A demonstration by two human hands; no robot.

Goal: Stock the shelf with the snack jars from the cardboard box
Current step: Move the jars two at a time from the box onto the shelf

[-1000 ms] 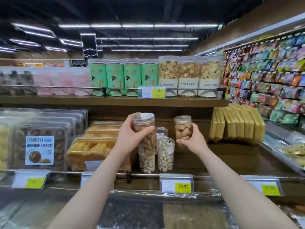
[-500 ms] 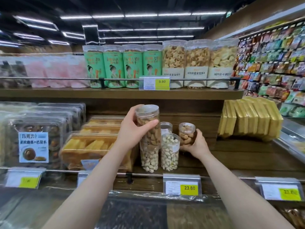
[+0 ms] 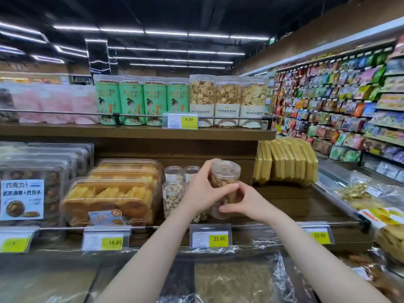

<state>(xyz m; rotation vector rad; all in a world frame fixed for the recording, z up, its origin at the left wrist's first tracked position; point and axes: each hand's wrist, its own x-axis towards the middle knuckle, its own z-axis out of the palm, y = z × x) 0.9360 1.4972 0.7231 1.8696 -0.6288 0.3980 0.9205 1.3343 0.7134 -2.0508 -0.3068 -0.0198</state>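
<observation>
Clear plastic is the material of the snack jar (image 3: 225, 184) that both hands hold at this moment, a little below the middle of the view. The left hand (image 3: 202, 192) wraps the jar from its 9 o'clock side, with the fingers curled around the wall. The right hand (image 3: 244, 204) takes the lower part from about 4 o'clock, and its fingertips close under the bottom edge. The jar is tall, it has a clear lid, and it seems filled with pale brown nuts or biscuits. I cannot tell if its bottom already touches the wooden shelf (image 3: 295, 200) or is just above it, because the hands cover this part.

At 9 o'clock from the held jar, other jars (image 3: 172, 193) of nuts already stand on the shelf, in two levels, just beside the left hand. At 3 o'clock from the jar the shelf is bare wood until the yellow packs (image 3: 286, 162). The cardboard box is not in view.

In my judgement, the step in hand is the placing of this jar next to the jars that already stand there. The next move asks to lower it straight and upright, close to its neighbours but without pushing the stacked ones, and then to open both hands only when it stands firmly behind the rail with the price tag (image 3: 211, 236).
</observation>
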